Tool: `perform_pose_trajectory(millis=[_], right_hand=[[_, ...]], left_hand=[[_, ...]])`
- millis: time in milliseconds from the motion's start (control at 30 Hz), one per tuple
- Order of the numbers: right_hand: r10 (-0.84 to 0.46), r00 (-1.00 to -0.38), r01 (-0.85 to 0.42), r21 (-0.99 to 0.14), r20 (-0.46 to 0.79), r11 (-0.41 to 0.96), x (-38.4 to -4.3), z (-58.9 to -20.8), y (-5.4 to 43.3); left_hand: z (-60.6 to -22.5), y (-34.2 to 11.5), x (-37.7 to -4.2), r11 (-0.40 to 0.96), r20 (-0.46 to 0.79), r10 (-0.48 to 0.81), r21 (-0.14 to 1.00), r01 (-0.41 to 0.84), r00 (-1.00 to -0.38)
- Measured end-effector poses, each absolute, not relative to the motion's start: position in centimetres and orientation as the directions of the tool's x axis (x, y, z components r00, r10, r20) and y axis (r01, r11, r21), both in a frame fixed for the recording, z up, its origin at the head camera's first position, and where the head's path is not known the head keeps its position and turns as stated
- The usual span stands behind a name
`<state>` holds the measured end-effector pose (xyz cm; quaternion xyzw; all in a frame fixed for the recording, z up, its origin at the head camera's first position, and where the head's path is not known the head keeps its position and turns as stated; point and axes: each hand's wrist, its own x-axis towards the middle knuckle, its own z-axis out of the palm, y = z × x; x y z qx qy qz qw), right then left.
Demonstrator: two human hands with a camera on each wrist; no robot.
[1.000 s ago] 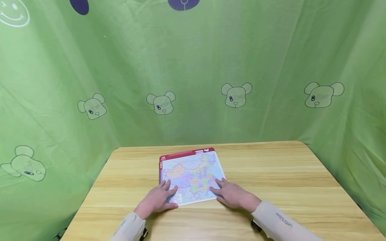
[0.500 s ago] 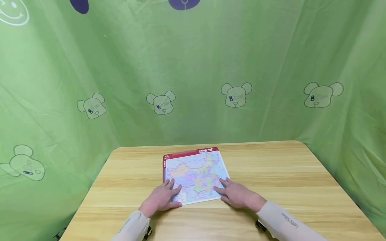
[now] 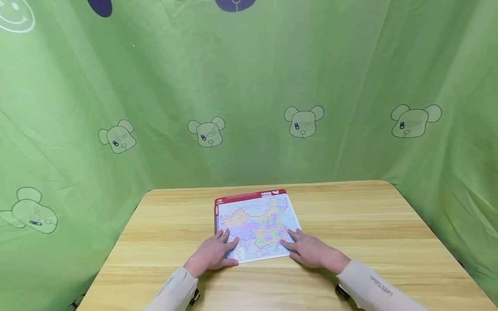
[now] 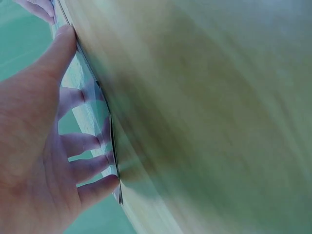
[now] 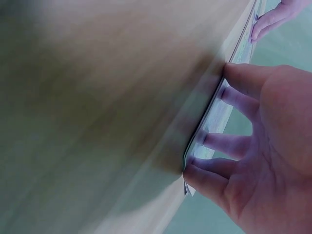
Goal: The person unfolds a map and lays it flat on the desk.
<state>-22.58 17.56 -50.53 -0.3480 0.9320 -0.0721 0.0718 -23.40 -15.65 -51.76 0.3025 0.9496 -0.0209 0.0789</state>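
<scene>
A thin, glossy map [image 3: 256, 229] with a red top border lies flat on the wooden table, turned slightly. My left hand [image 3: 212, 252] rests on its lower left corner, fingers spread and fairly straight, thumb at the near edge. On the lower right side, my right hand [image 3: 311, 250] presses with spread fingertips. In the left wrist view, the fingertips of the left hand [image 4: 39, 136] touch the map's shiny surface [image 4: 80, 78], and the little finger is at its side edge. The right wrist view shows the right hand [image 5: 253, 146] with thumb and little finger at the map's edge [image 5: 214, 114].
The wooden table [image 3: 350, 224] has rounded far corners and extends to both sides of the map. A green cloth curtain [image 3: 249, 86] printed with bear heads hangs behind and along both sides.
Both hands and the map have slid together to the right across the table. The fingers keep the same spread on the map.
</scene>
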Motion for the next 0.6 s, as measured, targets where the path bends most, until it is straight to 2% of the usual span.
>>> perform_pose_trajectory(millis=[600], right_hand=[[-0.664,-0.745,-0.644,-0.191,-0.067,0.741,-22.5,-50.8,19.2]], left_hand=[[-51.5,-14.5,-23.8,0.792,-0.172,0.599,-0.014,0.610,-0.782]])
